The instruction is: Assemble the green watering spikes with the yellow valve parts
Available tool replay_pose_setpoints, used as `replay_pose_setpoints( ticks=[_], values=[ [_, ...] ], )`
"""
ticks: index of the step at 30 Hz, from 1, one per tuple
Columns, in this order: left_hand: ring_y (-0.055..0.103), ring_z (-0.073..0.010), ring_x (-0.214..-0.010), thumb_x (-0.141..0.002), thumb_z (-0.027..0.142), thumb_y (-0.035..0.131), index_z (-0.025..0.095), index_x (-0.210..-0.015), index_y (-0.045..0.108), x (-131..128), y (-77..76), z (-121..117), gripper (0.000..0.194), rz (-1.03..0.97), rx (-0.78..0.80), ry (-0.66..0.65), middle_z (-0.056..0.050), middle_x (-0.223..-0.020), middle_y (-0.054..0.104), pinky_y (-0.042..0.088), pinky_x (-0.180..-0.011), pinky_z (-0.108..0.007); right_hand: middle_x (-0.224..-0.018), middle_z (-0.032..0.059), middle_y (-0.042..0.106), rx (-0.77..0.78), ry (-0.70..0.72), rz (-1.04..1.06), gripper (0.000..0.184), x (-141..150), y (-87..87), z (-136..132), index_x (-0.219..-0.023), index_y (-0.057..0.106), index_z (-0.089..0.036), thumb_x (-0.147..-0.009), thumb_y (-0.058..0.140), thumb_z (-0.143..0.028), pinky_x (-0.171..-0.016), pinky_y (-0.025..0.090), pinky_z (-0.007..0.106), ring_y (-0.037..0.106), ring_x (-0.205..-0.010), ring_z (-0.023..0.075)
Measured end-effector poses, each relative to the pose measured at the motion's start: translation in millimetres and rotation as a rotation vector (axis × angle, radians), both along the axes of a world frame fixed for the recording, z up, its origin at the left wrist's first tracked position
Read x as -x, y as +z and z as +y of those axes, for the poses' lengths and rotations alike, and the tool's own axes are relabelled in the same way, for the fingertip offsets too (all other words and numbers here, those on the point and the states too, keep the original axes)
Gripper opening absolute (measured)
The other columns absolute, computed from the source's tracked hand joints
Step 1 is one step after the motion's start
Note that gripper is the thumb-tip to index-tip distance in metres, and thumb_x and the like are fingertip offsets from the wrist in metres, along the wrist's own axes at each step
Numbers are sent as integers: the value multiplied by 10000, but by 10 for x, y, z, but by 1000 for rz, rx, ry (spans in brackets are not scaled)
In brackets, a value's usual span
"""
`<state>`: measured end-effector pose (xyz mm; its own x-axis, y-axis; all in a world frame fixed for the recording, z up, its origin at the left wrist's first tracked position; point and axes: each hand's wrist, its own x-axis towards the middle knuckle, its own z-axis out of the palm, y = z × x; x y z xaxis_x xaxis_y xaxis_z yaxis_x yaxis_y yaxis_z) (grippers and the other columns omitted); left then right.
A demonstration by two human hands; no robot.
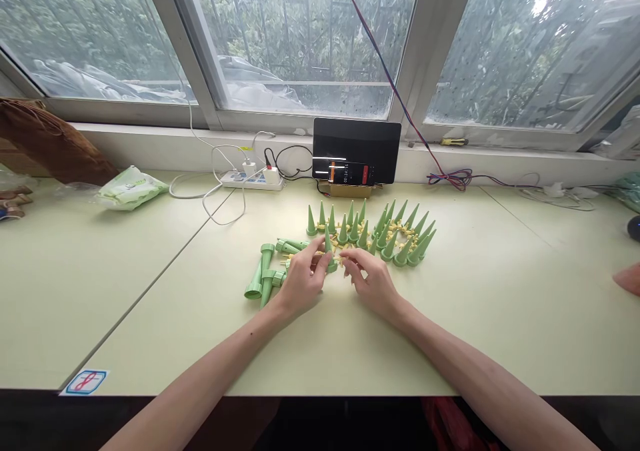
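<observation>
My left hand (304, 276) grips a green plastic plant-watering spike (328, 243), its pointed end upward. Close to its right, my right hand (373, 281) has thumb and fingers pinched near a small yellow plastic piece (342, 260); the fingertips partly cover it. Behind both hands, several green spikes (354, 230) stand upright on their wide ends, with small yellow pieces scattered among them. Another group of upright spikes (414, 248) stands farther right. Beside my left hand, several more green spikes (256, 281) lie on their sides, some across each other.
The pale table (190, 344) has a seam on the left. At the back, a phone (350, 173) showing a timer leans against a black tablet (356, 141). A power strip (254, 180) with cables and a wipes packet (131, 188) are at left. Part of another person's hand (628, 278) shows at right.
</observation>
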<state>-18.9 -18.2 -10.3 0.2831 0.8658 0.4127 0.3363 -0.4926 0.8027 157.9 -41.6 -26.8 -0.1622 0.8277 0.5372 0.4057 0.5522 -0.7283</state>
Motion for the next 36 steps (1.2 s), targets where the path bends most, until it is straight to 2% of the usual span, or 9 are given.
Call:
replay_pose_setpoints(
  ticks=[3, 9, 16, 24, 30, 36],
  values=[
    [458, -60, -498, -964, 347, 516, 164, -1223, 553, -7, 25, 3, 319, -77, 71, 25, -41, -890, 581, 340, -414, -186, -950, 76, 666, -46, 11, -43, 218, -8, -3, 7, -1110, 638, -191, -1019, 442, -227, -591, 511, 259, 622, -711, 146],
    [440, -54, -510, -949, 389, 543, 149, -1210, 570, 2, 51, 2, 356, -132, 136, 3, -37, -881, 546, 350, -406, -175, -1026, 81, 648, -88, 50, -52, 198, -21, -2, 25, -1124, 644, -215, -991, 498, -205, -624, 539, 262, 624, -785, 156],
    [466, -71, -522, -956, 390, 534, 152, -1267, 558, 7, 7, 9, 393, -81, 102, -19, -40, -874, 568, 343, -424, -192, -983, 80, 660, -121, 38, -70, 157, -33, 4, 26, -1047, 679, -212, -979, 538, -211, -578, 513, 258, 607, -746, 158],
    [451, -57, -497, -967, 357, 518, 157, -1225, 561, 9, 13, 10, 329, -49, 56, 6, -25, -861, 563, 337, -426, -191, -997, 83, 676, -153, 22, -91, 178, -36, -5, 19, -1075, 699, -224, -980, 549, -218, -580, 520, 260, 613, -719, 149],
    [480, -70, -520, -966, 323, 521, 175, -1225, 556, 22, -26, 14, 300, 41, -33, 11, -22, -871, 585, 368, -454, -197, -939, 85, 680, -157, 30, -71, 143, -31, -25, 33, -969, 719, -210, -966, 584, -259, -536, 513, 256, 622, -724, 158],
    [476, -85, -543, -973, 272, 496, 198, -1239, 537, 41, -40, 2, 279, 108, -82, -43, -16, -866, 623, 387, -508, -210, -890, 73, 674, -97, 41, -4, 165, -22, -36, 33, -856, 697, -203, -953, 607, -302, -518, 508, 252, 609, -701, 152]
  ],
)
